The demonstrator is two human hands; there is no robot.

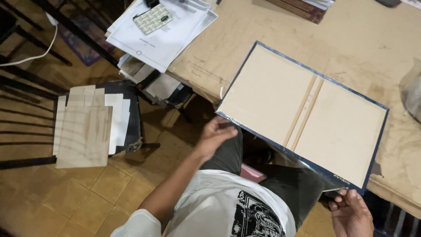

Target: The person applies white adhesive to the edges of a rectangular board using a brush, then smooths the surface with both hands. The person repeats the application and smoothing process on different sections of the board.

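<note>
An open book cover point(302, 112), two tan boards and a narrow spine strip edged in dark blue, lies tilted over the near edge of the paper-covered table point(364, 39). My left hand point(215, 134) touches its near left corner, fingers curled at the edge. At the cover's near right corner, my right hand point(351, 213) holds the edge from below. My lap, in dark trousers, is under the cover.
A chair point(131, 114) on the left carries a pile of tan boards point(84, 134) and white sheets. White papers point(162, 30) with a small woven pouch point(152, 18) lie on the table's far left. A plastic bag point(412, 94) sits at the right edge.
</note>
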